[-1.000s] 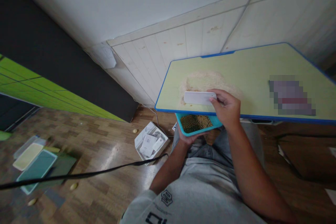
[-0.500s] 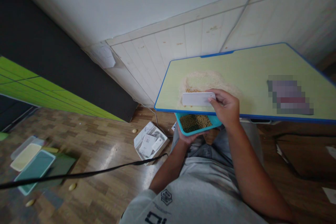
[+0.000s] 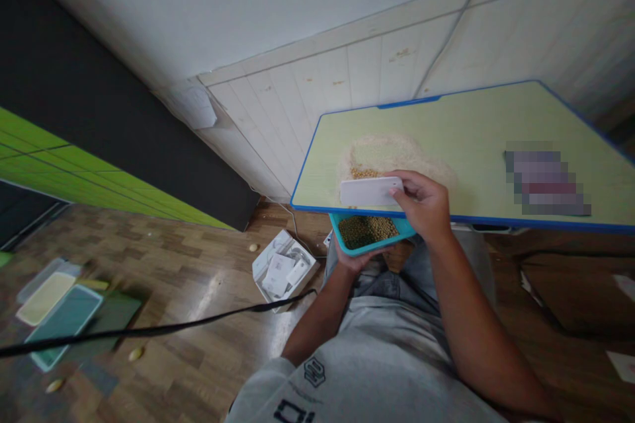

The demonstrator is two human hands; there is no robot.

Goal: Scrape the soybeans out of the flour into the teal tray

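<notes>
My right hand [image 3: 421,201] is closed on a flat white card [image 3: 370,192] held on edge at the near edge of the pale green table [image 3: 496,119]. Behind the card lie yellow beans [image 3: 364,173] inside a ring of pale rice-like grains [image 3: 391,145]. Under the table edge my left hand [image 3: 354,258] holds a teal tray [image 3: 404,228] from below; the tray carries several yellow-brown beans [image 3: 367,231].
An open white box [image 3: 282,269] with small white items sits on the wooden floor. A black cable [image 3: 149,329] runs across the floor. Flat teal and cream lids [image 3: 57,307] lie at the left. A blurred-out patch [image 3: 548,178] is on the table's right part.
The white card has slid a little toward the table's near edge, uncovering some yellow beans behind it. The teal tray stays under the edge.
</notes>
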